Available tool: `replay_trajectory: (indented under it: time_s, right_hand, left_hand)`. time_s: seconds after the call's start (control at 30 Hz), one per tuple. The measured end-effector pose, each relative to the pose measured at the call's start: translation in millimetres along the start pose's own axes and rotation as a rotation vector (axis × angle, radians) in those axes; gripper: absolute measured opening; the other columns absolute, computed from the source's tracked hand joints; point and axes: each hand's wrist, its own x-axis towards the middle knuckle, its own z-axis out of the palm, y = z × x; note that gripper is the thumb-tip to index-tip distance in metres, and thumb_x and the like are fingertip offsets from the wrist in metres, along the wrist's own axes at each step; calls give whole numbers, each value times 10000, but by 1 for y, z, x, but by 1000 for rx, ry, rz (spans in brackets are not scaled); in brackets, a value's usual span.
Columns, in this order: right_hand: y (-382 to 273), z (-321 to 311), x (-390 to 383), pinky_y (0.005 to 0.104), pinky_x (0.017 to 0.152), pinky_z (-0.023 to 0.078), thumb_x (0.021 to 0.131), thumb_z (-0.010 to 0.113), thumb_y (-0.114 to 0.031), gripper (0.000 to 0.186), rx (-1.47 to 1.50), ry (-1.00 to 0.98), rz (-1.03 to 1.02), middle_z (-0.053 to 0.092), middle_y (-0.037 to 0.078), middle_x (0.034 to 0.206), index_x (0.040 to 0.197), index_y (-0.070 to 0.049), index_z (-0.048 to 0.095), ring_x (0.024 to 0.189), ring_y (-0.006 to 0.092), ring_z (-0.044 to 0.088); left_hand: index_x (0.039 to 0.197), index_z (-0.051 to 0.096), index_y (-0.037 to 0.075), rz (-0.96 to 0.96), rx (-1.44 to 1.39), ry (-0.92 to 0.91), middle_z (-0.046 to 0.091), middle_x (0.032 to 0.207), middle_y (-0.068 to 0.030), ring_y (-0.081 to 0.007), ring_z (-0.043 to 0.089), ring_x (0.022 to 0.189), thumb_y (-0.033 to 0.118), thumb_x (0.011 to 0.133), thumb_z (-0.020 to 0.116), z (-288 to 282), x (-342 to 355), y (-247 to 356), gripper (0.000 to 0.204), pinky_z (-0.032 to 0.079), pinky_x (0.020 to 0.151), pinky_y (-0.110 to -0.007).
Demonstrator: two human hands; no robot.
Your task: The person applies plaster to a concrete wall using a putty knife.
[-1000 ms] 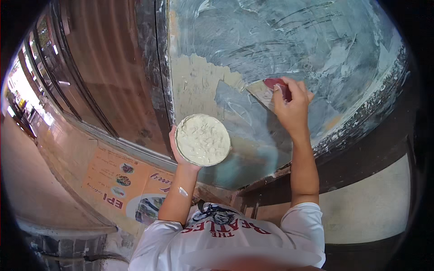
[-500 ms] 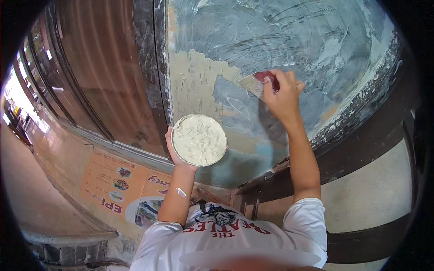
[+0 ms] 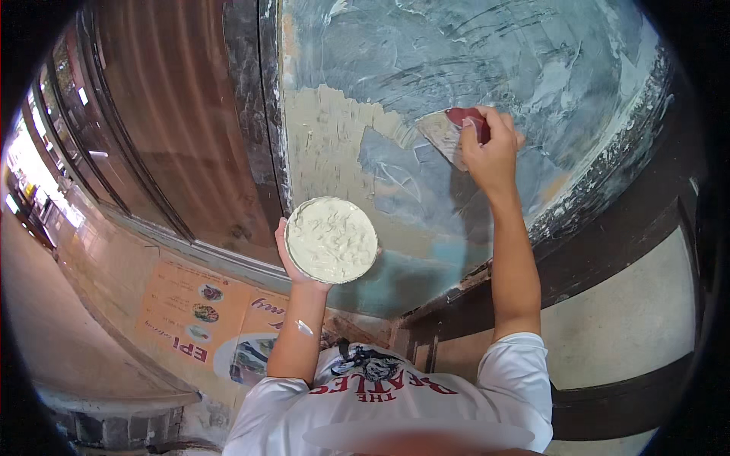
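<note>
I grip a round tub (image 3: 331, 235) of thick cream-coloured paste with my left hand (image 3: 295, 267), fingers wrapped round its side, in front of the lower left of the wall. A white smear sits on my left forearm. My right hand (image 3: 490, 152) is closed on a wide putty knife (image 3: 439, 138) with a red handle, its metal blade coated in paste and against, or very near, the wall (image 3: 532, 61). The wall is blue-grey with swirled streaks, and a beige patch of paste (image 3: 323, 144) covers part of its left side.
At the left stands a brown door or panel (image 3: 175, 114) with dark bars (image 3: 84, 137) and a bright opening beyond. An orange printed sheet (image 3: 182, 304) lies on the floor at lower left. A dark curved edge (image 3: 608, 213) and pale panel (image 3: 616, 319) run along the right.
My right hand and the knife went left and up, then moved rightward and a little higher on the wall. The tub in my left hand has shifted slightly left.
</note>
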Motion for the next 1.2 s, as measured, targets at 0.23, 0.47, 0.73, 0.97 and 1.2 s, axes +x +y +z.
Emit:
replay_trajectory:
  time_s: [0.23, 0.47, 0.73, 0.97, 1.2]
  right_hand:
    - [-6, 13, -23, 426, 842, 315, 862, 680, -176, 182, -21, -47, -150, 643, 39, 847, 1033, -122, 713, 886, 234, 571]
    - [-4, -19, 8, 396, 893, 344, 875, 678, -119, 167, 179, 1, 73, 665, 46, 946, 1038, -103, 709, 913, 244, 575]
    - [-46, -43, -53, 367, 841, 408, 751, 694, -19, 269, 216, -228, -462, 741, -29, 1050, 991, -138, 723, 940, 239, 574]
    - [-64, -53, -69, 378, 764, 422, 799, 716, -191, 187, 109, -260, -683, 732, -58, 1127, 985, -174, 722, 976, 208, 591]
    - [-71, -50, -75, 395, 784, 409, 815, 732, -259, 179, 29, -264, -740, 707, -94, 1133, 982, -198, 717, 993, 160, 604]
  left_hand:
    - [1439, 549, 72, 13, -55, 48, 547, 1467, -210, -465, 543, 1298, 674, 961, 422, 1, 2, -1, 779, 422, 1039, -723]
    - [1455, 533, 71, -37, -8, -9, 534, 1481, -214, -466, 539, 1305, 685, 956, 420, 17, -2, 0, 799, 419, 1046, -717]
    - [1463, 510, 26, -39, -41, -94, 539, 1473, -225, -441, 546, 1307, 639, 989, 414, 50, -10, -3, 781, 429, 1106, -599]
    - [1422, 540, 0, -54, -67, -190, 572, 1433, -230, -393, 575, 1288, 560, 1023, 419, 61, -13, -6, 698, 459, 1103, -520]
    - [1381, 578, 0, -67, -35, -192, 611, 1387, -215, -376, 615, 1229, 550, 1021, 431, 67, -14, -6, 673, 481, 1078, -506]
